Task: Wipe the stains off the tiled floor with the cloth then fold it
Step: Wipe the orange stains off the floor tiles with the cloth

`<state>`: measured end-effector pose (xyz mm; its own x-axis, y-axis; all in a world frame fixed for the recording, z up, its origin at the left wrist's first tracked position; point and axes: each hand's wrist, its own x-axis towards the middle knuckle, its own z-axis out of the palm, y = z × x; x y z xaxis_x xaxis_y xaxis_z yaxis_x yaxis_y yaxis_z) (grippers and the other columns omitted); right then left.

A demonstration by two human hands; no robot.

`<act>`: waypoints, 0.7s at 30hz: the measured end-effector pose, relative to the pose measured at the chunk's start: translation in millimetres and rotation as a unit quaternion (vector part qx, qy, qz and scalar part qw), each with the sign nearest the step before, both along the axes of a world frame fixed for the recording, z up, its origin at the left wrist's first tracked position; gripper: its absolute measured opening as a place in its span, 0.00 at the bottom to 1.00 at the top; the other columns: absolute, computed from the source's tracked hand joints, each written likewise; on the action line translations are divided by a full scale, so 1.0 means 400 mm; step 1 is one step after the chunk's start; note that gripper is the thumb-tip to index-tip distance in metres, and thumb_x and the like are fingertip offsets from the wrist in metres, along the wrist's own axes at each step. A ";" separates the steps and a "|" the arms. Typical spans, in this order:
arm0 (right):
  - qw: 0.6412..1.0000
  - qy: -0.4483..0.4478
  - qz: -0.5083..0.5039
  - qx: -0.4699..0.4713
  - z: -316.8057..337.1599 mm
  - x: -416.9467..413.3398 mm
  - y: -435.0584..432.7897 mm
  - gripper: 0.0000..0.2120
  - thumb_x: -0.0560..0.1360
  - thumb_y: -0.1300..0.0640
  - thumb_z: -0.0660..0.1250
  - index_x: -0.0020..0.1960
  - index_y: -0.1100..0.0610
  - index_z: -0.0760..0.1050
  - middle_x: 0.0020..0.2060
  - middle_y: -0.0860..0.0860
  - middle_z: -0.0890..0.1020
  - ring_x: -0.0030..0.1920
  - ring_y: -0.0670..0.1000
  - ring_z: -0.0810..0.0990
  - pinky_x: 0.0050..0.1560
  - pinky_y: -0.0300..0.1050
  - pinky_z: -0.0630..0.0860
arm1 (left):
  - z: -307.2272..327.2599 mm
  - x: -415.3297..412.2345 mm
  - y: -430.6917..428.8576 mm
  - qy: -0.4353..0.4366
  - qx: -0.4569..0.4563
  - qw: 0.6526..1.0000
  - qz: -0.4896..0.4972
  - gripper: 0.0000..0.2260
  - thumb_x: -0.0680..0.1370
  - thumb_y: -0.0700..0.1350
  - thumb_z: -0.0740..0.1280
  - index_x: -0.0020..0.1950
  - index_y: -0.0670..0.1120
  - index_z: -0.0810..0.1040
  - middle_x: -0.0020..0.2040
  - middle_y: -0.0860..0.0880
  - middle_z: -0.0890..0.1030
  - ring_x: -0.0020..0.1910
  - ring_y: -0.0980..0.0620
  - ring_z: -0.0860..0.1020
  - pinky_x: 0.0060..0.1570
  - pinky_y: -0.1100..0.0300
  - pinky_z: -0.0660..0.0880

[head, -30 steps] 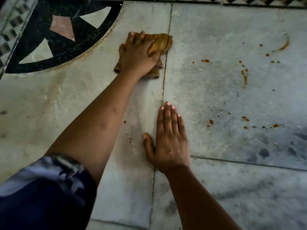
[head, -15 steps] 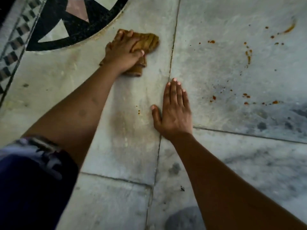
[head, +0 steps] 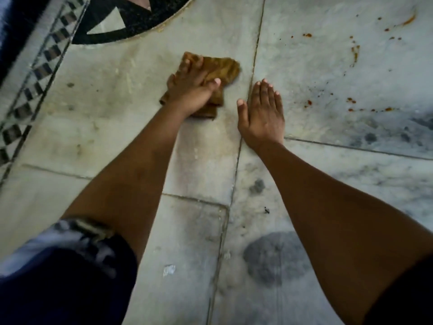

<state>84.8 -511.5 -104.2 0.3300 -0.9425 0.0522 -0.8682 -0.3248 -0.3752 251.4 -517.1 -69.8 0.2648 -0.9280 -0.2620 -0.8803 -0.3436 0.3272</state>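
Note:
A crumpled brown cloth (head: 222, 69) lies on a pale marble tile, just left of a tile seam. My left hand (head: 192, 90) presses down on it with fingers stretched out over the fabric and the thumb lying on top. My right hand (head: 262, 113) rests flat on the floor right beside the cloth, palm down, fingers together, straddling the seam. Orange-brown stains (head: 308, 103) speckle the tile to the right of that hand, with more streaks (head: 355, 52) farther off. The strip of tile nearer than the cloth shows a faint smeared track (head: 201, 160).
A black-and-white inlaid circle (head: 131, 19) fills the far left of the floor, and a checkered border (head: 35, 73) runs along the left edge. A dark grey patch (head: 274, 256) marks the tile near my right arm. My patterned sleeve (head: 70, 254) is at the lower left.
My left hand has dragged the cloth toward me along the tile until it sits beside my right hand. The small spots near the seam are no longer visible. My right hand stayed planted.

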 end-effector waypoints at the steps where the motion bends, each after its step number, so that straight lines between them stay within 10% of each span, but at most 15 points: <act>1: 1.000 -0.008 -0.010 0.004 0.004 -0.005 0.001 0.33 0.76 0.44 0.40 0.75 0.63 0.53 0.75 0.58 0.56 0.76 0.54 0.51 0.74 0.46 0.42 | -0.005 -0.023 0.041 -0.015 0.001 0.999 -0.032 0.24 0.81 0.59 0.51 0.76 0.58 0.53 0.78 0.54 0.46 0.77 0.51 0.43 0.73 0.45 0.42; 5: 1.000 0.005 0.012 0.014 -0.005 -0.037 0.020 0.34 0.76 0.44 0.39 0.76 0.61 0.52 0.76 0.56 0.53 0.76 0.52 0.49 0.73 0.45 0.40 | -0.036 0.001 0.215 -0.066 -0.031 0.991 -0.114 0.26 0.80 0.61 0.51 0.76 0.60 0.48 0.78 0.53 0.44 0.77 0.50 0.42 0.72 0.44 0.43; 13: 0.998 0.053 0.038 -0.001 -0.014 -0.046 0.038 0.32 0.78 0.45 0.39 0.76 0.61 0.48 0.76 0.56 0.50 0.76 0.52 0.47 0.74 0.46 0.41 | -0.018 0.057 0.070 -0.056 0.026 0.991 0.115 0.27 0.80 0.61 0.47 0.77 0.56 0.45 0.78 0.49 0.43 0.76 0.45 0.40 0.72 0.41 0.41; 21: 0.999 0.020 0.030 -0.007 -0.015 -0.048 0.036 0.31 0.78 0.45 0.40 0.76 0.61 0.51 0.76 0.56 0.53 0.76 0.52 0.49 0.74 0.46 0.42 | -0.044 -0.045 0.362 -0.096 -0.075 0.986 -0.112 0.29 0.75 0.65 0.49 0.76 0.60 0.52 0.78 0.50 0.53 0.77 0.47 0.51 0.70 0.44 0.49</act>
<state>65.7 -496.9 -110.0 0.3881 -0.9202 0.0504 -0.8614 -0.3816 -0.3352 233.3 -372.4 -87.3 0.0798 -0.9934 -0.0826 -0.9795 -0.0935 0.1786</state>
